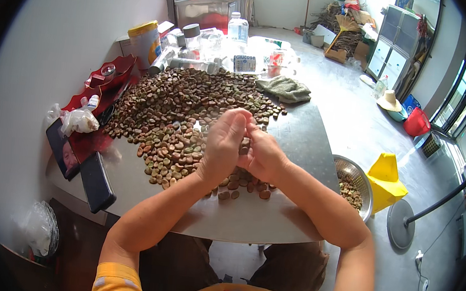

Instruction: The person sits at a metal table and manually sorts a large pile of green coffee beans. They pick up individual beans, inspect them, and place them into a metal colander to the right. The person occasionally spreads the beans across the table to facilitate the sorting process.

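A wide heap of dried broad beans, brown with some green, spreads over the grey metal tabletop. Above its near part, my left hand and my right hand are cupped against each other, fingertips meeting and pointing away from me. A few brown beans show in the gap between the palms; how many lie inside is hidden. Loose beans are scattered on the metal below my wrists, close to the table's near edge.
Clear plastic bottles, a yellow-lidded can and a green-grey cloth border the heap. Two phones lie at left beside a red tray. A metal colander with bean pieces, a yellow stool and a stand base are right.
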The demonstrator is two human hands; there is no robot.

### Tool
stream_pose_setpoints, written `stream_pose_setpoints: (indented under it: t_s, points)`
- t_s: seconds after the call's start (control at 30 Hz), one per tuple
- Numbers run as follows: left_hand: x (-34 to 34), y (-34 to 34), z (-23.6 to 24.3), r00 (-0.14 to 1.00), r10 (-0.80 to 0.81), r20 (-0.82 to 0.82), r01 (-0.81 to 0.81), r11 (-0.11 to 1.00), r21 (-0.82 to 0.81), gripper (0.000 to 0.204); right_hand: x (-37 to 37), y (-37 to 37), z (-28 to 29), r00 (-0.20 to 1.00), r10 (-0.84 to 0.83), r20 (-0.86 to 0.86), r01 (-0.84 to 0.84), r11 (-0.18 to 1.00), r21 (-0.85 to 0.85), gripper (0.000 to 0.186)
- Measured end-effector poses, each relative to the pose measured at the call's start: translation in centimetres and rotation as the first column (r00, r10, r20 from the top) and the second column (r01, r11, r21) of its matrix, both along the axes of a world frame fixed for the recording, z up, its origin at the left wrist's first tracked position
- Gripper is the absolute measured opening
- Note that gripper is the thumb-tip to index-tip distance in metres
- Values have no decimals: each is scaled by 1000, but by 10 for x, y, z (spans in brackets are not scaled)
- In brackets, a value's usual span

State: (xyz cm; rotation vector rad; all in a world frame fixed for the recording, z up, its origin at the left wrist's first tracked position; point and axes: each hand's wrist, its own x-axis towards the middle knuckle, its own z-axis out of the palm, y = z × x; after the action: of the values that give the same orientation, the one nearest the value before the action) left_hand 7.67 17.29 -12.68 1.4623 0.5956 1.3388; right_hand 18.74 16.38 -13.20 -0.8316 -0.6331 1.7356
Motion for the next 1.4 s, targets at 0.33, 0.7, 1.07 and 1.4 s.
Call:
stream_pose_setpoints:
  t_s: [0.33, 0.7, 1.07, 1.4]
  points:
    - [-3, 2, 2, 934, 294, -205, -109, 777, 620, 43, -3, -3, -4, 986, 152, -69, -142, 981, 131, 5]
    - [-44, 42, -18, 569, 507, -648, -117, 829, 546, 20, 42, 13, 8, 969, -61, 241, 5, 974, 226, 8]
    - [-46, 41, -22, 574, 447, -687, -96, 869, 485, 20, 129, -30, 40, 889, -209, 408, 114, 963, 244, 9]
    - [-46, 36, -16, 578, 449, -681, -107, 869, 482, 19, 292, -109, -91, 503, -384, 774, 546, 836, 60, 13]
